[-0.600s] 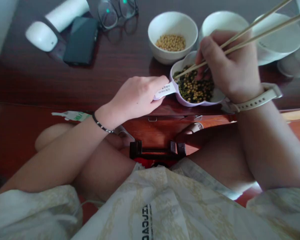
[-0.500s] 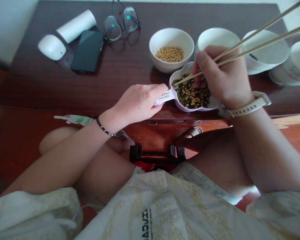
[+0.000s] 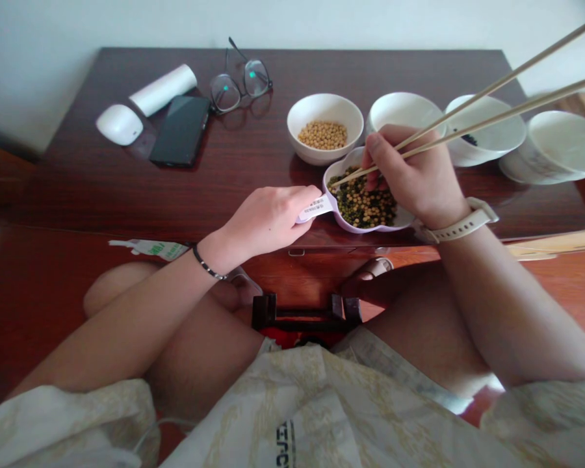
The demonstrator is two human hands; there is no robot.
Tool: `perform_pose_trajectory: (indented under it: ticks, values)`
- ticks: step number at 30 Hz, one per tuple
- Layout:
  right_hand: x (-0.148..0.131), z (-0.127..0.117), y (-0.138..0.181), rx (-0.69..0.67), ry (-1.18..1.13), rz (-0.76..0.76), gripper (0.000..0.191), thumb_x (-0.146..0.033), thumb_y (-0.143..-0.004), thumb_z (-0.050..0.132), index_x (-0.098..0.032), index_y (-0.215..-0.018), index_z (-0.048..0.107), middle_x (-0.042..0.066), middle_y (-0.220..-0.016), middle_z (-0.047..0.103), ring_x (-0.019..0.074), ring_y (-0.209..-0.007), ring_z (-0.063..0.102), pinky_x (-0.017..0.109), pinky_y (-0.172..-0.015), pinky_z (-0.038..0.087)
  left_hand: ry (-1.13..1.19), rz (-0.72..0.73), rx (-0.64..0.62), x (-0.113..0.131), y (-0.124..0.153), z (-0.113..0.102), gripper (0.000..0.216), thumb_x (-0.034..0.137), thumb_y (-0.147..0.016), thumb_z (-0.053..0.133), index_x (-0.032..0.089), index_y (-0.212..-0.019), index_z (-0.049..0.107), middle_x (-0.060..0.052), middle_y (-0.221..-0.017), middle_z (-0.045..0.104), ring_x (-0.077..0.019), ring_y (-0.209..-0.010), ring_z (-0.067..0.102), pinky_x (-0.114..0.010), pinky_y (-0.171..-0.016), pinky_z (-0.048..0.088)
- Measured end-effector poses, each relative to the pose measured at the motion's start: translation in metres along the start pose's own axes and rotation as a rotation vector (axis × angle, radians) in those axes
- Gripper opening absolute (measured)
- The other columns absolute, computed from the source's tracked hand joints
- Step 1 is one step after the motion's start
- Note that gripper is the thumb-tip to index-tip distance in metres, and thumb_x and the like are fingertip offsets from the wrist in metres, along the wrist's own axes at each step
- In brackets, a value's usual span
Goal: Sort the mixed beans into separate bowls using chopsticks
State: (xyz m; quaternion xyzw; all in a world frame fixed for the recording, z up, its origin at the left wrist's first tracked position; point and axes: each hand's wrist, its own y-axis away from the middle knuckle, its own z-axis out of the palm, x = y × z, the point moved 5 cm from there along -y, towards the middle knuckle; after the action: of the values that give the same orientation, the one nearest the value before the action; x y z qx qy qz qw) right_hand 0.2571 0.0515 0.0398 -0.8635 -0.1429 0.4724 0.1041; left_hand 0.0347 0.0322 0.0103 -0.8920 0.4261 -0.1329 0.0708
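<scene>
The left hand (image 3: pixel 268 221) is clamped over the handle (image 3: pixel 316 209) of a small scalloped dish (image 3: pixel 365 229), pretty much a firm grip on it, with the wrist ringed by a thin bracelet (image 3: pixel 205 263). Chopsticks (image 3: pixel 517 73) are gripped in the right hand (image 3: pixel 414 175), which is curled up at about 2 o'clock from the dish, and their tips are angled down over the dish's 9 o'clock rim. A watch strap (image 3: pixel 461 224) is worn on that wrist. The dish sits right at the near edge of the worktop (image 3: pixel 102 175) and is filled with a bean mix (image 3: pixel 363 207), yellow beans mixed with dark green bits. Just off the dish at 12 o'clock, a bowl (image 3: pixel 324 156) of plain yellow beans (image 3: pixel 322 135) can be seen. Three more white bowls (image 3: pixel 402 110) (image 3: pixel 485 127) (image 3: pixel 560 146) are lined up from about 1 to 3 o'clock, with some dark bits left in the middle one. Glasses (image 3: pixel 241 91) are folded open at around 11 o'clock, while a phone (image 3: pixel 180 130), a mouse (image 3: pixel 119 125) and a white tube (image 3: pixel 163 90) are parked further off at about 10 o'clock.
</scene>
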Motion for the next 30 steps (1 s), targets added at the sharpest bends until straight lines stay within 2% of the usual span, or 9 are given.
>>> perform_pose_trajectory:
  ticks: [10, 19, 30]
  values:
    - [0.0037, 0.0012, 0.0003, 0.002, 0.019, 0.014, 0.055, -0.071, -0.104, 0.057, -0.023, -0.080, 0.067, 0.001, -0.064, 0.062, 0.0138, -0.058, 0.057, 0.029, -0.057, 0.042, -0.001, 0.003, 0.019, -0.0015, 0.0009, 0.0006, 0.027, 0.025, -0.103, 0.061, 0.018, -0.127, 0.069, -0.008, -0.113, 0.081, -0.0217, -0.095, 0.078, -0.030, -0.075, 0.055]
    - [0.0082, 0.0027, -0.0006, -0.005, -0.002, 0.002, 0.062, -0.080, -0.101, 0.055, -0.022, -0.080, 0.065, 0.001, -0.064, 0.061, 0.0129, -0.058, 0.057, 0.028, -0.057, 0.041, -0.006, 0.007, 0.001, -0.0018, 0.0012, 0.0009, 0.025, 0.025, -0.104, 0.062, 0.018, -0.127, 0.067, -0.007, -0.114, 0.081, -0.0226, -0.097, 0.079, -0.030, -0.076, 0.055]
    - [0.0043, 0.0014, 0.0014, 0.002, -0.070, 0.029, 0.061, -0.079, -0.100, 0.056, -0.022, -0.080, 0.066, 0.003, -0.066, 0.064, 0.0139, -0.059, 0.060, 0.029, -0.055, 0.043, 0.005, 0.003, 0.012, -0.0033, 0.0020, 0.0020, 0.027, 0.025, -0.103, 0.064, 0.018, -0.128, 0.068, -0.008, -0.116, 0.081, -0.0232, -0.098, 0.079, -0.031, -0.079, 0.058]
